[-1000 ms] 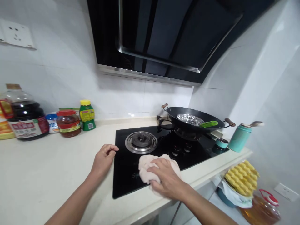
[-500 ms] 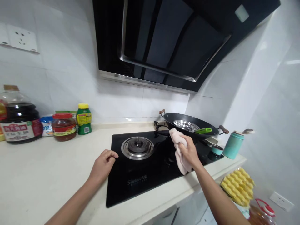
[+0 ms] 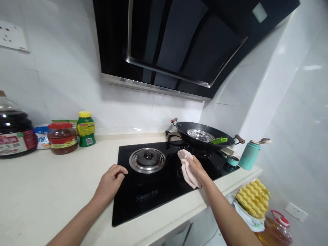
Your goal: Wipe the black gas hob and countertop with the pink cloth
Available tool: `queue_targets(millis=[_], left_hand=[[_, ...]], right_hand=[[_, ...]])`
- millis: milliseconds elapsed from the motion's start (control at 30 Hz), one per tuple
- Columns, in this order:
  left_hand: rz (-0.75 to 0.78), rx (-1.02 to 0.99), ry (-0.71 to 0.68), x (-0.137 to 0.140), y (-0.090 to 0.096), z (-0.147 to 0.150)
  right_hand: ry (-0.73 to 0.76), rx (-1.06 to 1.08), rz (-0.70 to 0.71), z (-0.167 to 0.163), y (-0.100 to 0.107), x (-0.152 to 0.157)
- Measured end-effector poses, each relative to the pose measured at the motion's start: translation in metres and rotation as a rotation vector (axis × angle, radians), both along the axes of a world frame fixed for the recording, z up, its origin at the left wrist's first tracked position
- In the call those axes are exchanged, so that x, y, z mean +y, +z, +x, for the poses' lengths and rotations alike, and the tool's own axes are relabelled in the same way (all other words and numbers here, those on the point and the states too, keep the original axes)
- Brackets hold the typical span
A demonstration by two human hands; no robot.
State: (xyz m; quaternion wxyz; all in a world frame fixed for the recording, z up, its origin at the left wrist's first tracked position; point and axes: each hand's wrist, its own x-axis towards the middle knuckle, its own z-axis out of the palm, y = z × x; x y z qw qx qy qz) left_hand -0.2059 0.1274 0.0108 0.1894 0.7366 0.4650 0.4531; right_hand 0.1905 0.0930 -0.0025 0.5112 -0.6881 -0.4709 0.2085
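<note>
My right hand (image 3: 196, 168) is closed around a pale pink cloth (image 3: 188, 174), which hangs down onto the black glass gas stove (image 3: 151, 212) in front of the wok. At the stove's left edge rests my left hand (image 3: 111, 181), its fingers curled loosely with nothing visible in them. Between the hands lies the left burner (image 3: 148, 158) with its steel ring. A black wok (image 3: 222, 136) with wooden handles stands over the right burner. Inside it are a shiny steel rack or plate (image 3: 198, 135) and a green-handled utensil (image 3: 218, 140).
A black range hood (image 3: 166, 44) hangs above. On the left stand a soy sauce jug (image 3: 15, 136), a red-lidded jar (image 3: 62, 140) and a green bottle (image 3: 86, 131). To the right are a teal canister (image 3: 249, 155), a small teal cup (image 3: 232, 161), a yellow egg tray (image 3: 253, 198) and an oil jug (image 3: 275, 230).
My right hand with the cloth has moved lower, from in front of the wok's rim to near the stove surface. My left hand stays at the stove's edge. The view has shifted slightly right.
</note>
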Motion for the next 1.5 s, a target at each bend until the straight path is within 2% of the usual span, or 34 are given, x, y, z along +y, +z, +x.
queue_targets(millis=[200, 333, 467, 567, 700, 900, 1133, 1333, 1500], left_hand=[[0.021, -0.011, -0.005, 0.001, 0.003, 0.001], [0.025, -0.008, -0.033, -0.002, 0.003, 0.004], [0.029, 0.002, -0.073, -0.005, -0.003, 0.007], [0.074, 0.02, -0.107, -0.004, -0.009, 0.008], [0.115, 0.049, -0.127, -0.001, -0.015, 0.007], [0.121, 0.086, -0.14, -0.009, -0.018, 0.005], [0.135, 0.147, -0.259, -0.029, -0.015, 0.013], [0.344, 0.073, -0.174, -0.037, 0.002, 0.011], [0.571, -0.022, -0.054, -0.036, 0.016, 0.005]], right_hand=[[-0.066, -0.023, 0.056, -0.007, -0.006, -0.037], [-0.088, -0.251, 0.028, -0.026, -0.017, -0.077], [0.022, -0.537, 0.056, -0.058, -0.031, -0.108], [0.174, -0.68, 0.015, -0.084, -0.034, -0.107], [0.29, -0.811, -0.105, -0.113, -0.018, -0.074], [0.074, -0.876, -0.303, -0.127, 0.004, 0.009], [-0.047, -0.791, -0.417, -0.103, 0.007, 0.096], [0.06, -0.833, -0.43, -0.088, 0.016, 0.17], [0.183, -0.915, -0.43, -0.111, 0.02, 0.23]])
